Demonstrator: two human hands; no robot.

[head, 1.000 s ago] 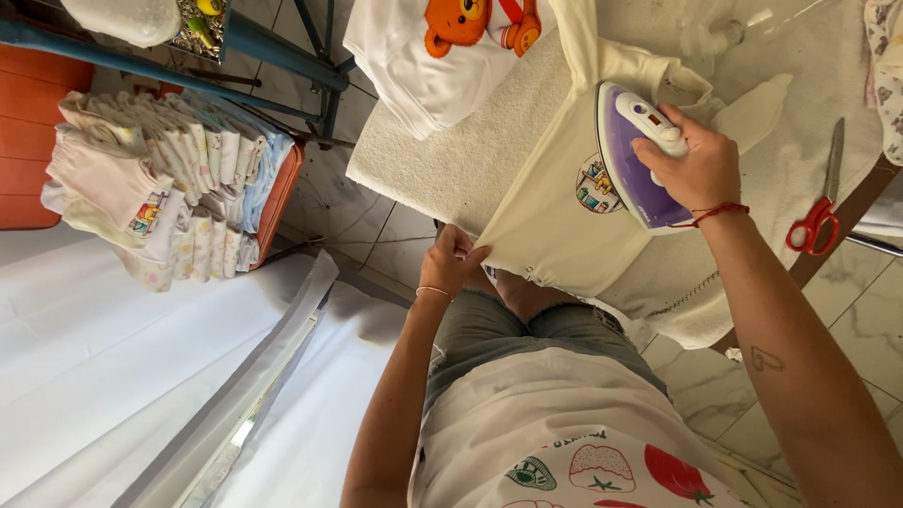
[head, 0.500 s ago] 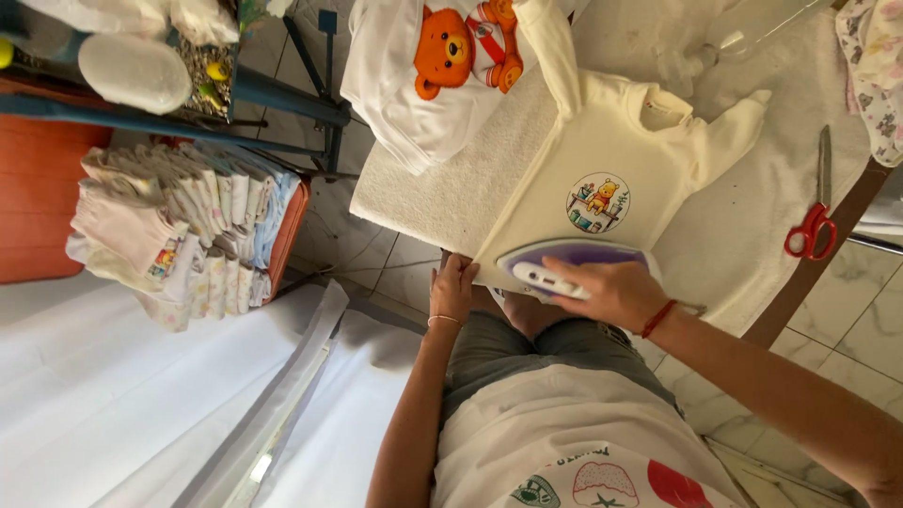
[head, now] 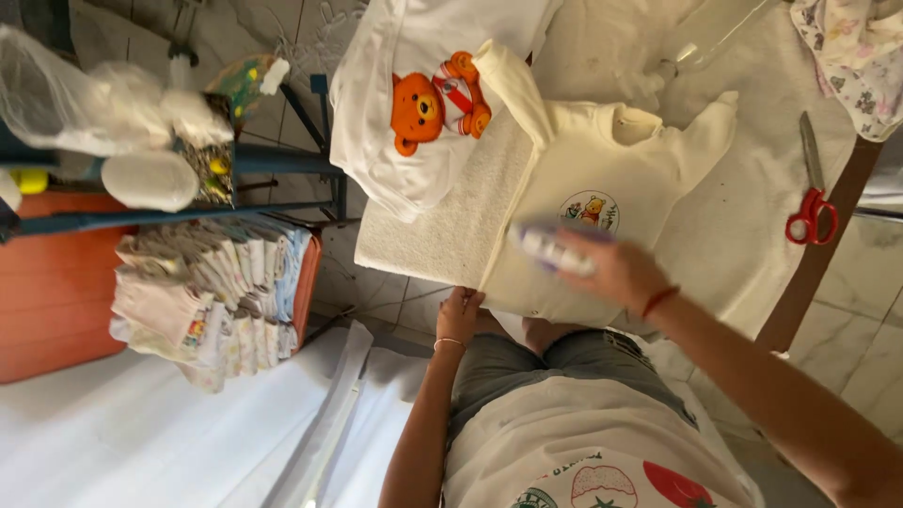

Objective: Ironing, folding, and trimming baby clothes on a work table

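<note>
Our right hand (head: 616, 268) is wrapped around the handle of a purple and white iron (head: 550, 249), blurred, lying over the lower front of a cream baby top (head: 602, 160) spread on the white towel (head: 451, 221). A small round badge (head: 590, 210) with a yellow bear sits on its chest, just beside the iron. Our left hand (head: 458, 315) pinches the top's near hem at the towel's edge. A white garment (head: 395, 56) with an orange bear print (head: 437, 102) lies alongside. Red-handled scissors (head: 809, 202) rest near the table's edge. A stack of folded baby clothes (head: 212, 296) stands well apart.
</note>
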